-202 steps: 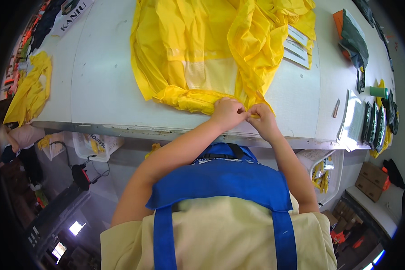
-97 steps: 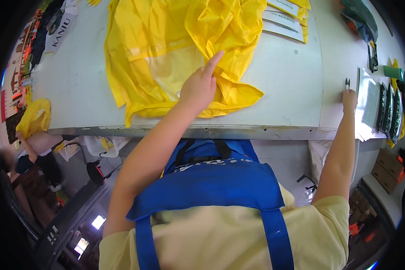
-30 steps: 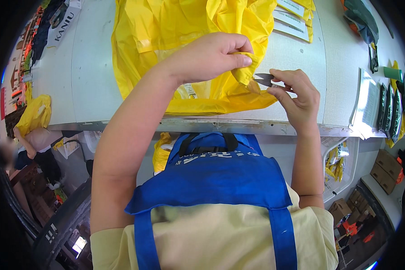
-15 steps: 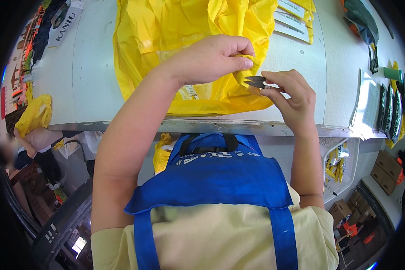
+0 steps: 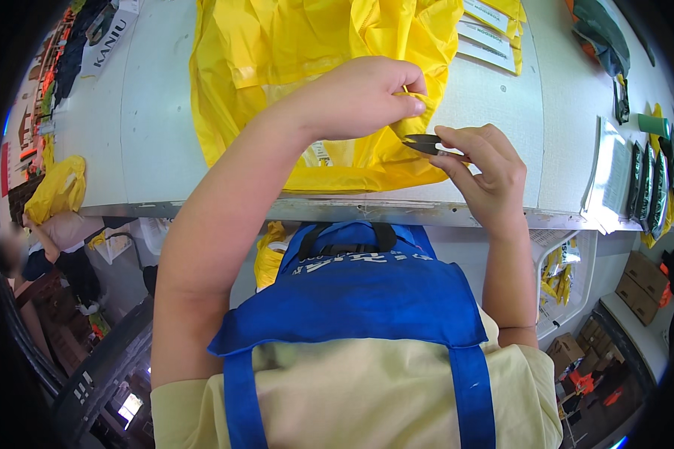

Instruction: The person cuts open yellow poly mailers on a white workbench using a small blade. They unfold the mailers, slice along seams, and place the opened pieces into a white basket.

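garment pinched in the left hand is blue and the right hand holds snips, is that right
Not quite: the garment is yellow, not blue, as the head view shows. The left hand does pinch it, and the right hand does hold snips.

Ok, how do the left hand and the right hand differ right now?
The left hand pinches the yellow garment, while the right hand grips dark-bladed snips. The left hand is farther from the near edge of the worktable; the right hand is closer to it. Both are bare.
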`<state>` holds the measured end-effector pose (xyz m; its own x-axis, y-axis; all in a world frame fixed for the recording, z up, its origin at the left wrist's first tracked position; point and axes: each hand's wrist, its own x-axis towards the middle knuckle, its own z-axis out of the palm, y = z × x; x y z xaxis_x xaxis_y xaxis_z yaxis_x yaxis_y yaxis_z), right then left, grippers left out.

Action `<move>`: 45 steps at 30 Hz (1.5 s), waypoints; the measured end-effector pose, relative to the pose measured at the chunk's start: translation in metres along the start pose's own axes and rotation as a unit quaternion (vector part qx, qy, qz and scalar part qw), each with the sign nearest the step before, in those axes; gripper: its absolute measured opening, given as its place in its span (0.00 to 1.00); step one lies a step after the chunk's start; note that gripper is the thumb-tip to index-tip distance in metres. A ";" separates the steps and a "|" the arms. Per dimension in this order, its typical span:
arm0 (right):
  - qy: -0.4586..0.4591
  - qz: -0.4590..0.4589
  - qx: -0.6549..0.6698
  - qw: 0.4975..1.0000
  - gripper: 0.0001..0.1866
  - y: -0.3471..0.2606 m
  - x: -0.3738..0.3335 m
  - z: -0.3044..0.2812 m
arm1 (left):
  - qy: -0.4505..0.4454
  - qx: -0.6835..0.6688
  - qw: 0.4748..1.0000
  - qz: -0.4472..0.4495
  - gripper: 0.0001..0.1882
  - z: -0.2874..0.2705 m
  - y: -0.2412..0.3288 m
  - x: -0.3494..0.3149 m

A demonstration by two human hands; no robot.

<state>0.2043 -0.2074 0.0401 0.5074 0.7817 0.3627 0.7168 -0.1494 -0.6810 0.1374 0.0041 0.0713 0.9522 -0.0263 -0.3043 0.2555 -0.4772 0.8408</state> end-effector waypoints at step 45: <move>0.003 -0.026 0.129 0.991 0.17 0.015 0.013 0.009 | -0.052 -0.271 0.961 -0.029 0.10 0.000 -0.019 -0.004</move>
<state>0.2175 -0.1937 0.0285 0.4765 0.7806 0.4044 0.5967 0.0507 -0.8009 0.1290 0.0130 0.0562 0.9191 -0.1137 -0.3772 0.3842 0.0471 0.9221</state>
